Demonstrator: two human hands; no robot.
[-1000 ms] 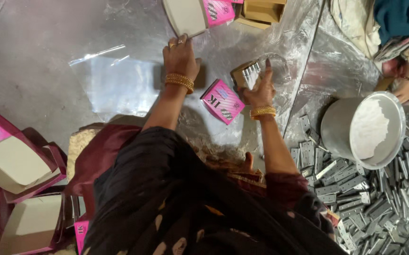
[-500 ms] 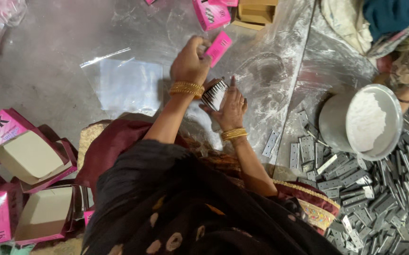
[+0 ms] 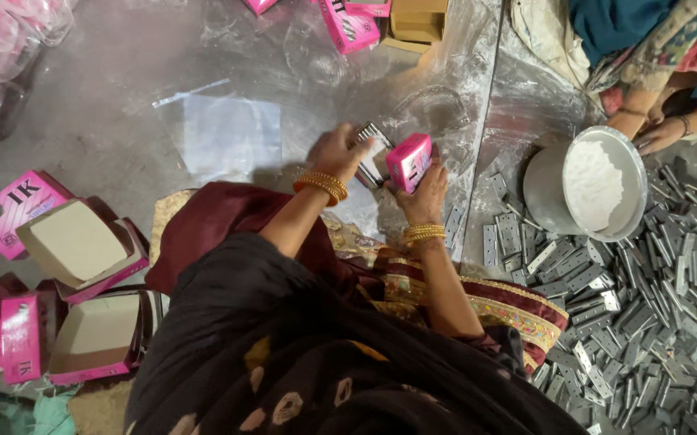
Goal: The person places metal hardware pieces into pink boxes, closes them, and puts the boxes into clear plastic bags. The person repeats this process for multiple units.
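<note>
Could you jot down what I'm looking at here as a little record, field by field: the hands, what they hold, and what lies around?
Left hand: left hand grips a stack of grey metal plates.
Right hand: right hand holds a small pink box, next to the stack.
Wrists: gold bangles on both.
To the right: metal bowl of white powder, beside a heap of grey hinges.
To the left: open pink cartons.
Floor: clear plastic sheet.
Others: another person's hand at the bowl's far side.
</note>
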